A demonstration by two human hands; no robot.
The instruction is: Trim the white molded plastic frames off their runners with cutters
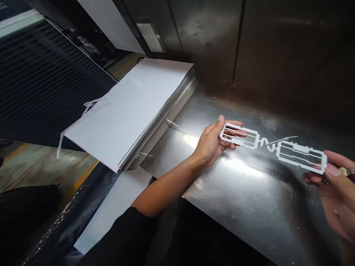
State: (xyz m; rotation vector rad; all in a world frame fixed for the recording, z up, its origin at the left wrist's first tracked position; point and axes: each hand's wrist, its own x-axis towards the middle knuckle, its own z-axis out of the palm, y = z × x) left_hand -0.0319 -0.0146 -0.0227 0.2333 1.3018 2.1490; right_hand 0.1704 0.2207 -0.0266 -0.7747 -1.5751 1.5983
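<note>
My left grip (212, 142) and right grip (332, 192) clench a white plastic moulding (301, 165).
Right grip, cut off at four o'clock, hides the moulding's end.

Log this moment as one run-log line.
left hand: holds white plastic frame | right hand: holds its other end | nearby: stack of white sheets, steel table

The head-worn camera looks forward and down, close over the left hand (212, 142) and right hand (334, 195), toward the steel wall (280, 44) at upper right.
</note>
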